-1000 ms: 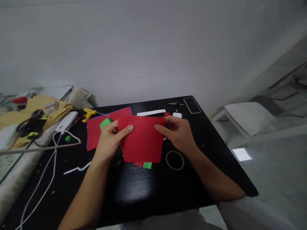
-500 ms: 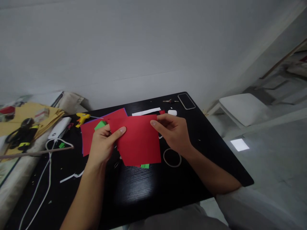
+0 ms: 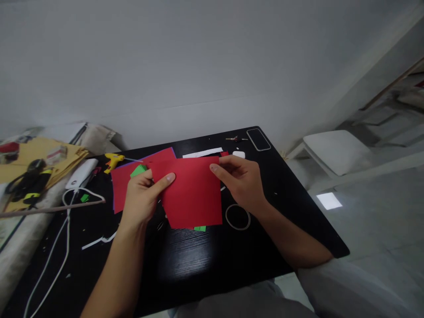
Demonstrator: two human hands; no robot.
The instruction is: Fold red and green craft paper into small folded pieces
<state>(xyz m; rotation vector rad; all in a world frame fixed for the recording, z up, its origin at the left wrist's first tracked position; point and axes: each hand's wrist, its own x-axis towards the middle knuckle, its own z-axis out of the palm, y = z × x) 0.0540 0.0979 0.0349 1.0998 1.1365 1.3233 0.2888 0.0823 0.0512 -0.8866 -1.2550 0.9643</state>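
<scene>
The black table (image 3: 238, 269) lies wide in front of you, and the red sheet (image 3: 194, 194) is up in your hands, over the middle of it. Its face is turned to you. You cannot tell if its low edge touches the table, or if it is one layer or more.

The sheet looks light and thin, like paper or thin craft foam. It should bend with a small push, but it looks stiff enough to hang quite flat between two hands. It does not look slippery, so a soft pinch should do — a hard squeeze may leave a crease or a dent. A sharp pull at one corner could tear it.

Your left hand (image 3: 142, 196) pinches the left side near the top, thumb in front and fingers tucked behind. Your right hand (image 3: 243, 179) pinches the top right corner, with the thumb in front too. Those are good spots: hold both sides near the top, and the middle has less room to sag. Take the edges with flat thumb pads, not nails.

Lower down, a white ring (image 3: 238, 229) lies on the table near your right wrist, and a small green piece (image 3: 200, 229) peeks out below the sheet's bottom edge — your fingers touch neither one
</scene>
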